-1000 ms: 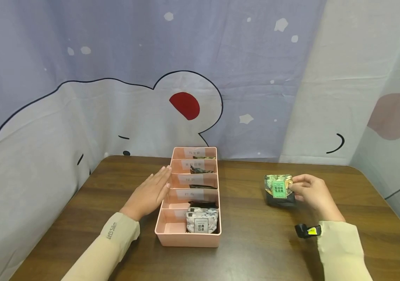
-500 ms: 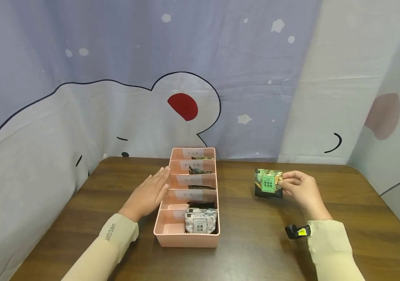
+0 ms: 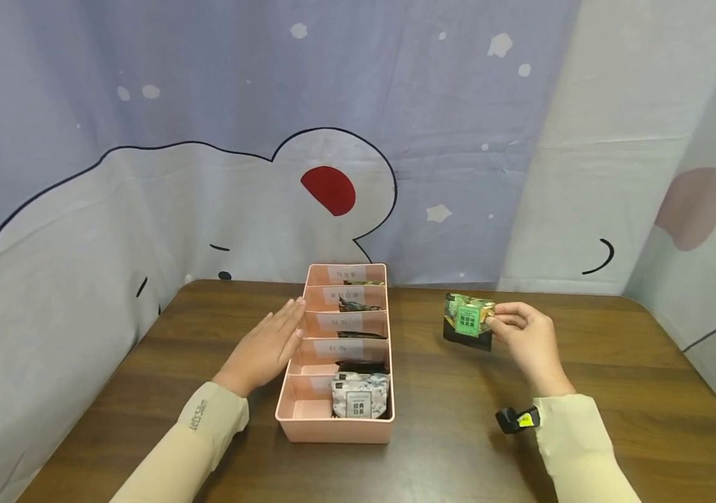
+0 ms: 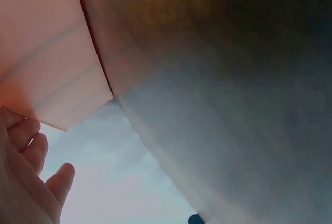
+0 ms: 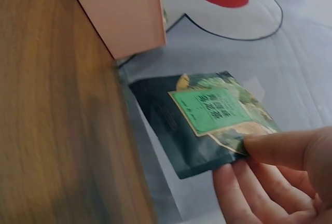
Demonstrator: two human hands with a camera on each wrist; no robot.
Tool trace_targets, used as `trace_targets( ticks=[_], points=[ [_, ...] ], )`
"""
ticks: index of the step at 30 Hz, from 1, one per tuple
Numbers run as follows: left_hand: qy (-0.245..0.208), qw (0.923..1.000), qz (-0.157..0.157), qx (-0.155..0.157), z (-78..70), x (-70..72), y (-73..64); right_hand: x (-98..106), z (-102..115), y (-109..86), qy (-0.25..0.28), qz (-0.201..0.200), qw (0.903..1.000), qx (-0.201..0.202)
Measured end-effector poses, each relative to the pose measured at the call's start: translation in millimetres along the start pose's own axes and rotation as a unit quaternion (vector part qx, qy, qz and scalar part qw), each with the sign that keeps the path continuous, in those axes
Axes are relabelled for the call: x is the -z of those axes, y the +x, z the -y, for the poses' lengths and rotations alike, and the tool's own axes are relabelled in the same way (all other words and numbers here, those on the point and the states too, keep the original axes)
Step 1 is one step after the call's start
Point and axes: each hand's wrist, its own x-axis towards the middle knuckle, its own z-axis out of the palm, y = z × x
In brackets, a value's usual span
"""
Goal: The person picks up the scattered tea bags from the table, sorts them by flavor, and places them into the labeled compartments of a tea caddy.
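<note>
A green and black tea sachet (image 3: 467, 321) with a bright green label is pinched at its right edge between the thumb and fingers of my right hand (image 3: 529, 344). In the right wrist view the sachet (image 5: 199, 120) hangs tilted over the table, apart from the box. My left hand (image 3: 265, 349) lies with straight fingers along the left side of a pink divided box (image 3: 335, 429). The left wrist view shows the fingers (image 4: 35, 151) at the box wall (image 4: 57, 73). White-grey tea sachets (image 3: 360, 398) stand in the box's nearest compartment.
Dark sachets (image 3: 362, 366) and greenish ones (image 3: 364, 283) sit in the farther compartments, each with a white label on its divider. The wooden table (image 3: 439, 447) ends at a patterned curtain (image 3: 458, 140) behind. A black strap (image 3: 517, 420) is at my right wrist.
My right hand has moved left with the tea sachet, lifting it slightly and bringing it nearer the box. The left hand has stayed at the box's side.
</note>
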Motion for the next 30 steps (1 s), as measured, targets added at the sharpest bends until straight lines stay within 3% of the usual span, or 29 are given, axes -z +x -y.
trace_targets(
  ticks=[10,30],
  points=[
    [0.002,1.0,-0.003,-0.003,-0.4,-0.7,-0.1,-25,3,-3.2,0.012,-0.051,0.9981,0.032],
    [0.013,0.9998,-0.001,-0.012,1.1,0.3,2.0,-70,15,34.4,0.039,-0.058,0.9888,0.132]
  ],
)
